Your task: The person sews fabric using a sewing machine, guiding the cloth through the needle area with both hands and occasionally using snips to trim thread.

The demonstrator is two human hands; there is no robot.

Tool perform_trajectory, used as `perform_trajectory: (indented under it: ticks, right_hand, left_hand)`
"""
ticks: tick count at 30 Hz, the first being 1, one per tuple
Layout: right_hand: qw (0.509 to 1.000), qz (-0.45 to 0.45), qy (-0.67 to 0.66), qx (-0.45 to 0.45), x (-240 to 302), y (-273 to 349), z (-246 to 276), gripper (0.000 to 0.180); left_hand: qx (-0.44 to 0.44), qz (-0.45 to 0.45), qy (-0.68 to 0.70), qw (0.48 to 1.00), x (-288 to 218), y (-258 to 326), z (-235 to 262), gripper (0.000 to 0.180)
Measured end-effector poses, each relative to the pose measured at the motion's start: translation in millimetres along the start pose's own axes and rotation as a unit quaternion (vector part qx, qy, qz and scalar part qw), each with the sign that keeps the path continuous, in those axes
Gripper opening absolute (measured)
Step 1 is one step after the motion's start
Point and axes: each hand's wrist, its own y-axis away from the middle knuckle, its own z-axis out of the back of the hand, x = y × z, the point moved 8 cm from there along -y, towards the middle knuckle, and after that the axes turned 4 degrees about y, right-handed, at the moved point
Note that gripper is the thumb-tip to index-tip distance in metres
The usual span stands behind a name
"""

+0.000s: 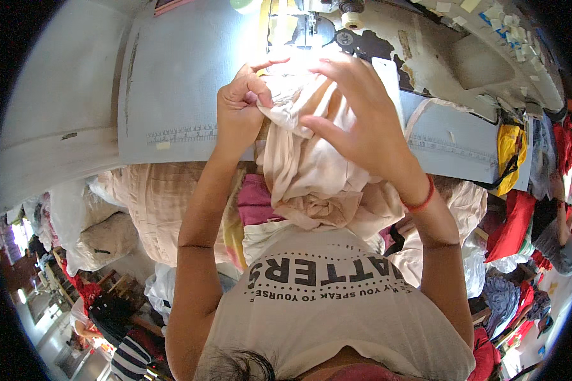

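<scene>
To the left of the worn white sewing machine, a fold of the pale peach, soft crumpled fabric piece is pinched between thumb and fingers of the left hand, seemingly so that its edge is kept gathered and raised off the grey-blue table top. The cloth itself is bunched just in front of the machine, its bulk hanging toward the lap. Further right, it is touched by the right hand, whose fingers are spread wide and curved over the top folds, apparently to steady them.

You are in a garment sewing workshop: a worn sewing machine with a thread spool stands on a grey surface bearing a printed ruler strip, with heaps of fabric and clothes piled around.
</scene>
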Motion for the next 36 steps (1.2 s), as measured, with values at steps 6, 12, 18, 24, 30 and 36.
perform_trajectory:
  ticks: [6, 12, 18, 24, 30, 36]
  right_hand:
    - [0.990, -0.020, -0.005, 0.136, -6.7, 8.5, -43.6, 0.020]
    - [0.974, 0.017, -0.021, 0.227, 44.1, 33.7, -45.9, 0.026]
    - [0.968, 0.036, 0.010, 0.248, 64.1, 52.2, -61.4, 0.045]
    - [0.958, 0.060, 0.032, 0.277, 85.5, 64.3, -81.3, 0.045]
    - [0.940, 0.037, 0.008, 0.338, 89.4, 74.5, -93.6, 0.041]
    - [0.926, 0.018, -0.143, 0.349, 84.4, 49.4, -51.3, 0.039]
  left_hand:
    - [0.069, 0.022, 0.038, 0.997, 5.4, 3.9, 6.2, 0.026]
    - [0.132, 0.056, 0.012, 0.990, 2.1, 12.2, 6.7, 0.025]
    - [0.110, 0.076, -0.093, 0.987, -10.1, 36.0, 32.9, 0.021]
    - [-0.069, 0.264, 0.046, 0.961, -8.1, 61.5, 43.5, 0.022]
    - [-0.120, 0.346, 0.115, 0.924, 7.4, 64.3, 25.0, 0.041]
    - [-0.070, 0.283, 0.090, 0.952, 13.3, 36.7, 16.8, 0.046]
